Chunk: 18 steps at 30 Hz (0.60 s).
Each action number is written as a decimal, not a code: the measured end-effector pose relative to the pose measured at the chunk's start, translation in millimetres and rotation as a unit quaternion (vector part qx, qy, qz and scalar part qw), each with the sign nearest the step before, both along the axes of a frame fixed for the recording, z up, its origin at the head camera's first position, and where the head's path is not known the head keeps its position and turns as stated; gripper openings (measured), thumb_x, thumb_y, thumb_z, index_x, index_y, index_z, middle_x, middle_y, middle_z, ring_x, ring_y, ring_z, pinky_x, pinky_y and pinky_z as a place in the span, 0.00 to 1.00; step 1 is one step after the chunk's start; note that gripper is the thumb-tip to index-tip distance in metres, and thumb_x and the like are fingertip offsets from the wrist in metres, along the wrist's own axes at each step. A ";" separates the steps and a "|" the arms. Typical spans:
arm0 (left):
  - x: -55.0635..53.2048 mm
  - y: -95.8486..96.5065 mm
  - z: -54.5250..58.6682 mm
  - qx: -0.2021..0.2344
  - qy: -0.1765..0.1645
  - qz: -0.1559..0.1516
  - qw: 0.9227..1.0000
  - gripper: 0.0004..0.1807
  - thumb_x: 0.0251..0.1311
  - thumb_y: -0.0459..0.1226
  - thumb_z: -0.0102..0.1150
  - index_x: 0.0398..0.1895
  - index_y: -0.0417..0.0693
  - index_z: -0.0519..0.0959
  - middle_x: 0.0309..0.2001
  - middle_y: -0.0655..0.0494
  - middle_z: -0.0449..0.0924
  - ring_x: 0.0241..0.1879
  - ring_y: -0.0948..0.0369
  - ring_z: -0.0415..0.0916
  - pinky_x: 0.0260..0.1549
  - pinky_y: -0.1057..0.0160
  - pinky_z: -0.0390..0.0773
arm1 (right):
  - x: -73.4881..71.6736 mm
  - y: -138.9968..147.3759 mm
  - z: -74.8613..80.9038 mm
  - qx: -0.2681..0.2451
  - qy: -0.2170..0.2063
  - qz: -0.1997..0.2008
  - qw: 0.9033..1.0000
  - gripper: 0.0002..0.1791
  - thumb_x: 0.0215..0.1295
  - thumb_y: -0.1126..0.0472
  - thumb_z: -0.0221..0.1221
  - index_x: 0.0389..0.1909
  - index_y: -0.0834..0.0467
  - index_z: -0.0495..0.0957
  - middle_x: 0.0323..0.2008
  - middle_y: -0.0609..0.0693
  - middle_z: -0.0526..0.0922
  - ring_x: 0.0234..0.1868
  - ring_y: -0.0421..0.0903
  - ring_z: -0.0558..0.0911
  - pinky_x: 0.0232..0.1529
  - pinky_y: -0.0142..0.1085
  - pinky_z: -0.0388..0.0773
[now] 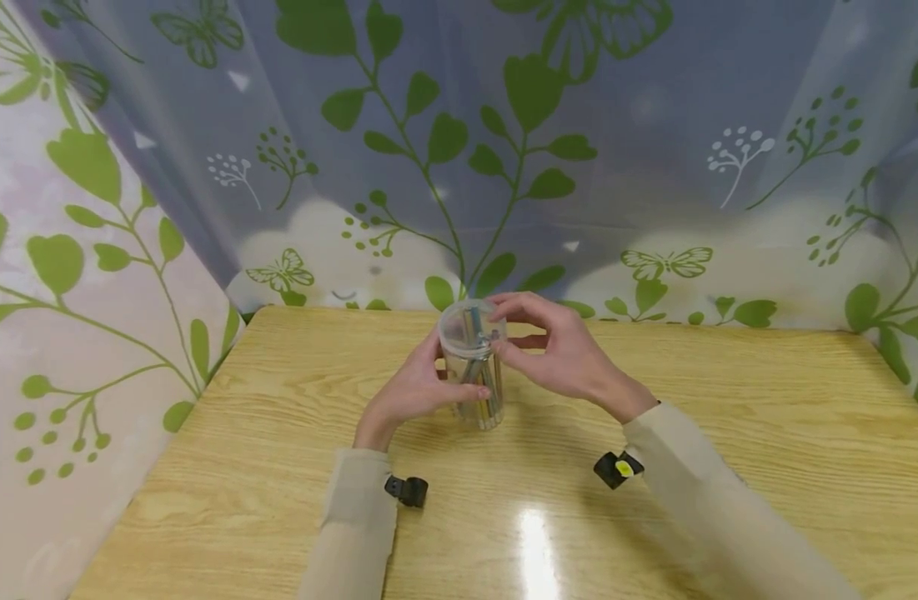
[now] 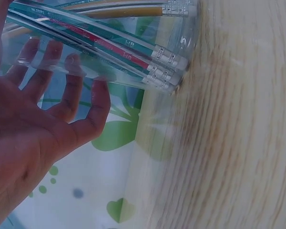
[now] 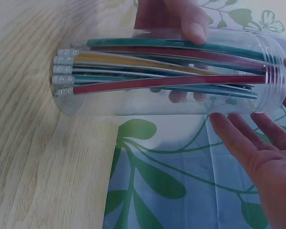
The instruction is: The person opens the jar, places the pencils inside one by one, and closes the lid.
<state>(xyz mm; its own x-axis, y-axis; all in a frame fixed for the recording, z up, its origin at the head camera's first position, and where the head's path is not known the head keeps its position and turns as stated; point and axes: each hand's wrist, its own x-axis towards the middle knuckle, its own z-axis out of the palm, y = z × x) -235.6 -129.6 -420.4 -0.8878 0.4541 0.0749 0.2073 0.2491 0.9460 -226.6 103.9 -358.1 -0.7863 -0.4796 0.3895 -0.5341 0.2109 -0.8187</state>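
A clear plastic jar (image 1: 492, 407) stands upright on the table, with a translucent lid (image 1: 455, 327) at its top. Inside are several pencils (image 3: 171, 82) in green, red and yellow, their metal-banded eraser ends at the bottom. My left hand (image 1: 412, 385) grips the jar's side, thumb across the near face and fingers behind. In the left wrist view those fingers (image 2: 70, 93) bend along the clear wall. My right hand (image 1: 558, 348) holds the lid's rim at its right side, thumb in front and fingers behind. The lid's far edge is partly hidden by the fingers.
The wood-grain table (image 1: 241, 450) ends just behind the jar. Beyond its back edge hangs a curtain (image 1: 639, 167) with green leaves and butterflies, and a similar cloth (image 1: 76, 292) covers the left side. Black wrist cameras (image 1: 408, 492) sit on both sleeves.
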 end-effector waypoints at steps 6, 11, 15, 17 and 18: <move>1.0 -0.6 -0.2 -0.008 -0.011 0.005 1.000 0.55 0.53 0.41 0.79 0.78 0.76 0.54 0.66 0.58 0.71 0.64 0.53 0.68 0.57 0.48 0.79 | 1.4 -2.9 -2.6 0.006 0.043 -0.013 0.999 0.13 0.62 0.63 0.71 0.45 0.56 0.81 0.55 0.53 0.73 0.58 0.51 0.79 0.50 0.43 0.87; 0.9 -1.1 -0.2 -0.013 -0.016 0.006 1.000 0.56 0.53 0.43 0.78 0.79 0.76 0.52 0.68 0.60 0.69 0.65 0.53 0.68 0.59 0.46 0.77 | 2.2 -1.7 -1.7 0.012 0.040 -0.019 0.999 0.14 0.65 0.63 0.69 0.49 0.58 0.81 0.53 0.52 0.72 0.59 0.51 0.79 0.51 0.41 0.86; 0.7 -1.4 -0.3 -0.018 -0.022 0.010 1.000 0.58 0.52 0.44 0.79 0.79 0.78 0.50 0.67 0.59 0.69 0.65 0.52 0.68 0.59 0.46 0.77 | -1.6 2.6 0.0 0.007 0.031 -0.020 0.999 0.16 0.71 0.65 0.62 0.57 0.61 0.80 0.61 0.55 0.74 0.62 0.56 0.79 0.53 0.45 0.86; 0.9 -1.5 -0.5 -0.019 -0.025 0.010 0.999 0.58 0.52 0.43 0.79 0.80 0.78 0.49 0.67 0.57 0.69 0.65 0.52 0.68 0.59 0.47 0.78 | -3.7 2.9 2.0 0.007 0.035 -0.021 0.999 0.15 0.72 0.65 0.60 0.58 0.61 0.80 0.65 0.56 0.74 0.63 0.57 0.79 0.54 0.48 0.85; 0.8 -1.6 -0.6 -0.018 -0.024 0.009 0.999 0.58 0.52 0.43 0.79 0.80 0.78 0.49 0.67 0.57 0.69 0.65 0.52 0.68 0.59 0.47 0.77 | -5.1 2.5 3.0 0.010 0.036 -0.020 0.999 0.15 0.73 0.64 0.60 0.58 0.60 0.81 0.66 0.56 0.74 0.64 0.56 0.79 0.55 0.48 0.84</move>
<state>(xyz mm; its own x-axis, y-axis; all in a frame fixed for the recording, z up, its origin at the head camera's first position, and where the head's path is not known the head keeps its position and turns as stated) -234.8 -131.2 -420.9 -0.8980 0.4398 0.0153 0.1568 0.2872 0.9450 -231.7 106.3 -355.1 -0.7753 -0.4567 0.4362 -0.5825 0.2501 -0.7734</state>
